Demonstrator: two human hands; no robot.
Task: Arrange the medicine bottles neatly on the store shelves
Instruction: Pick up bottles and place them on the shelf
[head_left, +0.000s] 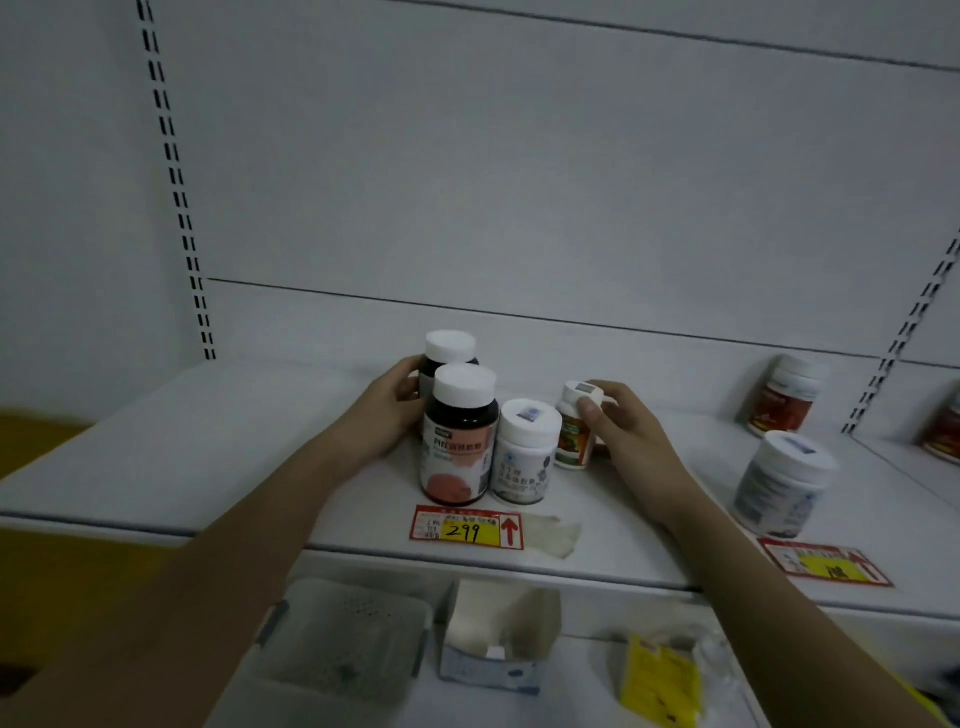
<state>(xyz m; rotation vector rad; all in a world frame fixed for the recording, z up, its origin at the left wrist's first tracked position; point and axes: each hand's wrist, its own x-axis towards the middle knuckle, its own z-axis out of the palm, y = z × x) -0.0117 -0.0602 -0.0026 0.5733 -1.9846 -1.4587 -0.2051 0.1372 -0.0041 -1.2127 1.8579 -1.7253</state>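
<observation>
Lower-shelf boxes (488, 644), white shelf (208, 467), left fingers (410, 387) gripping rear dark bottle (441, 358), right fingers (589, 408) pinching small bottle (574, 431)

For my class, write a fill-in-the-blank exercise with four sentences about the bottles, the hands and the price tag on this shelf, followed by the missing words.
1. The left hand grips the rear dark bottle, which stands directly ____ the front dark bottle.
2. The right hand holds the small bottle by its ____ cap.
3. The price tag on the shelf edge reads ____.
4. The arrow on that tag is coloured ____.

Missing words: behind; white; 299; red
</observation>
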